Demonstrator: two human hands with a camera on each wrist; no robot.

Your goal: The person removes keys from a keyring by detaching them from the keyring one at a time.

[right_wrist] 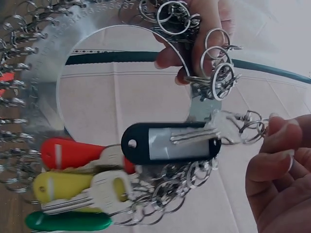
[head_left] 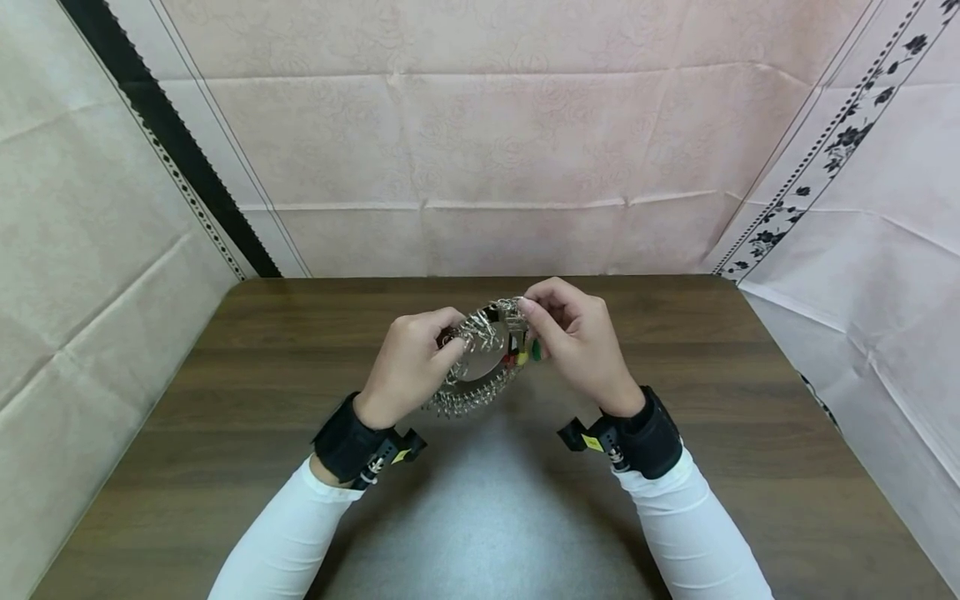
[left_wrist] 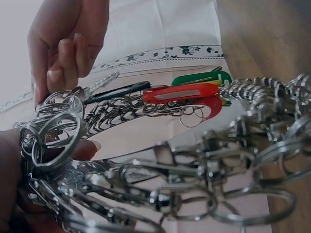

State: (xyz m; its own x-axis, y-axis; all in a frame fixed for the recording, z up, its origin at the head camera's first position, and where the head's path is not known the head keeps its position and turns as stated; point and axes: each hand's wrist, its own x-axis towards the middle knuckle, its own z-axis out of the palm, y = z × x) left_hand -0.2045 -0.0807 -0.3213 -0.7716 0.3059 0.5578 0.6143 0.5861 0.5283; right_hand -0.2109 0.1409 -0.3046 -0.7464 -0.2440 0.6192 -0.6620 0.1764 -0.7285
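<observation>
A large flat metal key ring, crowded round its rim with small snap hooks and split rings, is held up above the table. My left hand grips it at its left side, thumb toward the inner opening. At the other side, my right hand pinches a small split ring between thumb and fingertip. From that ring hang a silver key and a dark key tag. Red, yellow and green key tags hang close by, with another key over the yellow one.
A brown wood-grain table lies beneath both hands. Pale cloth hangs behind it and at both sides, with a black band at left and a floral border at right. Each wrist wears a black strap with a small camera.
</observation>
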